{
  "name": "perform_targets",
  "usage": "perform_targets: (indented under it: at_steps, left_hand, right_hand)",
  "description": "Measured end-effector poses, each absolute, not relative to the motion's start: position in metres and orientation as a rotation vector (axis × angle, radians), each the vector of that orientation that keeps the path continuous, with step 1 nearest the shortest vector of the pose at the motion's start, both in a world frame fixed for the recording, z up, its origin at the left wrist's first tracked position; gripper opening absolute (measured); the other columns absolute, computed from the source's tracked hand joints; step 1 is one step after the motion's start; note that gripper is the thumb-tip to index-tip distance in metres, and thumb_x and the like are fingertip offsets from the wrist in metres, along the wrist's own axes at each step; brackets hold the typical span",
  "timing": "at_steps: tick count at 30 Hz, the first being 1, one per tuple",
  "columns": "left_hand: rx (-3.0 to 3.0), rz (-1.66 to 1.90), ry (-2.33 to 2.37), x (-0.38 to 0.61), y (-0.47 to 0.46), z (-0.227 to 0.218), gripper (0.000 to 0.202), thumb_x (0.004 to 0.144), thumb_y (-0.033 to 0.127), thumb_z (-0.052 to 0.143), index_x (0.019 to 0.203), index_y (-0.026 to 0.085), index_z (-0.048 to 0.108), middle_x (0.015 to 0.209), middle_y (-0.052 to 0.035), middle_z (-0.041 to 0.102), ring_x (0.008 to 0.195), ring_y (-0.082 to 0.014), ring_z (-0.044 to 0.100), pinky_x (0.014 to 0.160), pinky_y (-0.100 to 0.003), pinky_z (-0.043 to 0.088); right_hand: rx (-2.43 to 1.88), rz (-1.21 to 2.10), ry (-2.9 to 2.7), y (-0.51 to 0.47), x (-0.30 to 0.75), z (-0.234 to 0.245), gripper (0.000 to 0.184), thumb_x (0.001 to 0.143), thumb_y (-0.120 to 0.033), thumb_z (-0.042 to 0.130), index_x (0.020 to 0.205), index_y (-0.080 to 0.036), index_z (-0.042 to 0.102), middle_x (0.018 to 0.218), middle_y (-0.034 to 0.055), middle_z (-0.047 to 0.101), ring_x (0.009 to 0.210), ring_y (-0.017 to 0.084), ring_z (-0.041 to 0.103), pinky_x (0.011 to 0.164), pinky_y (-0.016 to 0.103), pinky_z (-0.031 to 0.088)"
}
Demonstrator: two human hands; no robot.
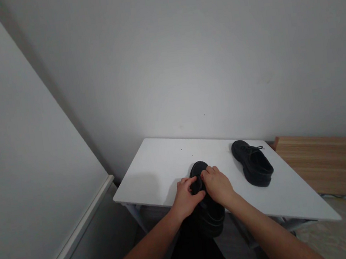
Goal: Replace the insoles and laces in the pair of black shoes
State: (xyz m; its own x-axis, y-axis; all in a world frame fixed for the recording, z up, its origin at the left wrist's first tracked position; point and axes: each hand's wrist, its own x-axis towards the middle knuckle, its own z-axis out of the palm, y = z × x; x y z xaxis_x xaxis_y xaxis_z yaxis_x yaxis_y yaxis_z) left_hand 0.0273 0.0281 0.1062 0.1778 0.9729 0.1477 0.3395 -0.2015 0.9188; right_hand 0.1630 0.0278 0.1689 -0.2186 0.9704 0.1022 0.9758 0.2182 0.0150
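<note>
A black lace-up shoe (pixel 216 217) points away from me at the table's front edge, its toe over the tabletop and its heel toward my lap. On the left side of its lacing area is my left hand (pixel 185 198), thumb and fingers bent around the upper. My right hand (pixel 218 185) is closed over the lacing from the right, fingertips curled in toward the left hand. Any lace between the fingers is too dark to make out. The matching black shoe (pixel 255 165) stands on the table to the right, with a lace end sticking out.
Beneath the shoes is a white table (pixel 161 159), close to the grey wall (pixel 182 59). A white panel (pixel 27 145) with a ledge rises at the left. Wood-grain boards (pixel 329 163) lie beyond the table's right edge. My dark-clothed legs (pixel 192 255) are below.
</note>
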Motion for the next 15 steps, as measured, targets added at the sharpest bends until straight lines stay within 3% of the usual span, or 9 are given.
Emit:
perform_targets:
  at_steps: [3, 7, 11, 15]
  left_hand:
    - [1.748, 1.119, 1.416, 0.019, 0.039, 0.12, 0.031, 0.077, 0.037, 0.056, 0.104, 0.022, 0.063, 0.104, -0.0063, 0.058, 0.104, -0.0211, 0.047, 0.089, -0.037, 0.041]
    - [1.887, 1.045, 1.455, 0.017, 0.066, 0.127, 0.026, 0.08, 0.029, 0.051, 0.101, 0.022, 0.065, 0.104, -0.0042, 0.063, 0.103, -0.0198, 0.051, 0.095, -0.038, 0.035]
    - [2.01, 0.795, 1.267, 0.021, 0.081, 0.124, 0.02, 0.077, 0.024, 0.053, 0.091, 0.02, 0.066, 0.089, -0.0021, 0.068, 0.086, -0.0166, 0.058, 0.082, -0.032, 0.042]
    - [2.242, 0.859, 1.293, 0.02, 0.069, 0.138, 0.014, 0.077, 0.023, 0.054, 0.084, 0.021, 0.065, 0.082, -0.0018, 0.067, 0.083, -0.0181, 0.055, 0.08, -0.033, 0.041]
  right_hand:
    - [-1.9, -0.155, -2.398, 0.021, 0.168, 0.177, 0.021, 0.083, -0.008, 0.038, 0.091, -0.014, 0.057, 0.093, 0.0124, 0.055, 0.09, 0.024, 0.045, 0.074, 0.033, 0.037]
    - [-1.831, -0.178, -2.328, 0.012, 0.179, 0.187, 0.022, 0.085, -0.008, 0.034, 0.091, -0.014, 0.055, 0.091, 0.0117, 0.053, 0.088, 0.024, 0.044, 0.076, 0.034, 0.036]
    - [-1.756, -0.098, -2.201, 0.006, 0.191, 0.187, 0.02, 0.087, -0.012, 0.032, 0.088, -0.016, 0.052, 0.09, 0.0106, 0.052, 0.085, 0.022, 0.045, 0.076, 0.034, 0.036]
    - [-1.675, 0.127, -1.952, 0.002, 0.197, 0.19, 0.018, 0.089, -0.02, 0.031, 0.088, -0.017, 0.049, 0.088, 0.0101, 0.055, 0.085, 0.022, 0.049, 0.075, 0.034, 0.038]
